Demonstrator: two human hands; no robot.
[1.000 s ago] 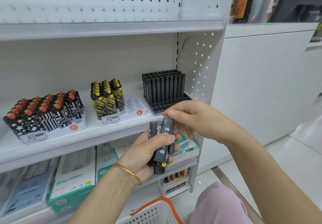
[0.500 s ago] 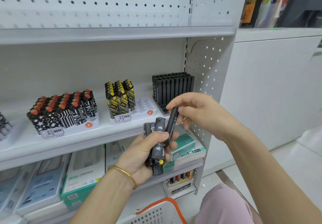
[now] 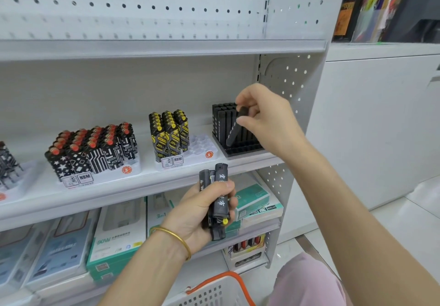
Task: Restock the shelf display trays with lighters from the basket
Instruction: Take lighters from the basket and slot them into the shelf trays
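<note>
Black lighter [image 3: 232, 130], pinched at its upper end between the thumb and fingertips of the right hand [image 3: 266, 120], hangs tilted with its lower end over the empty front sockets of the black tray [image 3: 240, 149] at the right end of the shelf [image 3: 142, 182]. One second ago the right hand was plucking at the top of the bundle of lighters [image 3: 217, 196]. Half a second ago it had drawn this one clear, close to the left hand [image 3: 200, 210], and it has since carried it up and back to the tray. The lighter is not yet seated, so the step in hand appears to be insertion, with several lighters left to place. The left hand's fingers are curled round the bundle, held upright below the shelf edge. The lighter is a slim, matte, square-sectioned stick with faint pale print along one face. The tray is dark moulded plastic, a grid of square sockets filled at the rear with matching sticks. The bundled lighters bear white characters, and one shows a small yellow button near its base. The basket [image 3: 214, 289] below is white perforated plastic with an orange handle, and its contents are hidden from view.
</note>
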